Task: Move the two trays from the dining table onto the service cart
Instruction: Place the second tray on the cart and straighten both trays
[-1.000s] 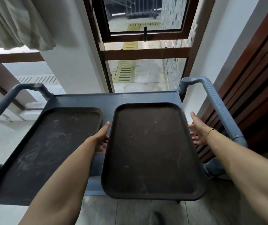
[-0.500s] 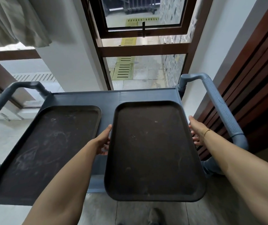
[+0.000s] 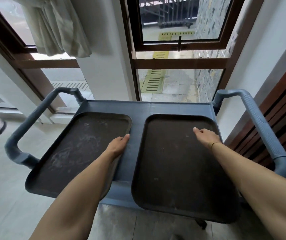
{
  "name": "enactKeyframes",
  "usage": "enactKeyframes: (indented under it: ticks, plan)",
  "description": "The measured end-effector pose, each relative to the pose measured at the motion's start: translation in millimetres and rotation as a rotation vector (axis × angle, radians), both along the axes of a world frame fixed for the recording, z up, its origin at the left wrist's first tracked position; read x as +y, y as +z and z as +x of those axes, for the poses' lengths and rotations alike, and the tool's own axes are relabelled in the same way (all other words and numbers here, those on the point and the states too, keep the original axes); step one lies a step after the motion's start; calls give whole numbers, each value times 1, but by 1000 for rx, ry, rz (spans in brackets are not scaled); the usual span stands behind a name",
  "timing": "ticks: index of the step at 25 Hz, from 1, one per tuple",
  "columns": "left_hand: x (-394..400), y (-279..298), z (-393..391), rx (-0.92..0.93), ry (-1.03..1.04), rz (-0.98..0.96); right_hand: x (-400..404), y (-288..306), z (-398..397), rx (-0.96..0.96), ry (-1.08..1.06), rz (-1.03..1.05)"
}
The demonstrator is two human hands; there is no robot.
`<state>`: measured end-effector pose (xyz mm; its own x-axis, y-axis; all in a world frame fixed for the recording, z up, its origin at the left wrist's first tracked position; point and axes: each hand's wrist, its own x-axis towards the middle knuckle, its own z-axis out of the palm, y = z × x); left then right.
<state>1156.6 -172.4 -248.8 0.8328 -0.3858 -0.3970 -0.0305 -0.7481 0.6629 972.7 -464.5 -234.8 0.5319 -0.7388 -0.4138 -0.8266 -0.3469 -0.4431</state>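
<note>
Hands first: the left hand (image 3: pixel 118 144) lies at the right edge of the left tray (image 3: pixel 79 151), fingers stretched forward and close together, the fingertips (image 3: pixel 127 135) at the tray's rim where it meets the bare strip of cart top between the two trays. Whether it grips that rim or only rests against it cannot be told, since the underside of the hand is hidden. The right hand (image 3: pixel 206 136) lies over the far right part of the right tray (image 3: pixel 178 168), knuckles up and fingers loosely curled with one finger reaching forward; it has hold of nothing that shows, and whether it touches the tray surface cannot be told. A thin band circles that wrist.

Both trays are dark, rectangular and round-cornered, and lie flat side by side on the top shelf of the grey-blue service cart (image 3: pixel 156 105), a strip of shelf bare between them. The left tray carries pale scuff marks. The near edge of each tray sticks out past the cart's near edge, toward the person.

Outward from the left hand rises the cart's left handle (image 3: pixel 29 122); outward from the right hand, the ribbed right handle (image 3: pixel 260 125). Beyond the cart stand a brown-framed window (image 3: pixel 178 63) and a white wall, with a pale curtain (image 3: pixel 57 26) hanging up to the left and dark wooden slats (image 3: pixel 281 118) at the right.
</note>
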Motion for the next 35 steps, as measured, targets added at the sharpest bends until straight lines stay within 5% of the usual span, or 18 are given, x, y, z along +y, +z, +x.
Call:
enactKeyframes:
  ticks: [9,20,27,35]
  plan:
    - [158,15,44,-377,-64,15,152,14,92,-93,263,5]
    - [286,-2,93,-276,-304,200,344,-5,150,-57,474,-195]
    - [319,-24,95,-264,-753,469,409,-37,116,75,659,-178]
    - [344,-47,92,-307,-923,591,444,-67,102,265,818,-202]
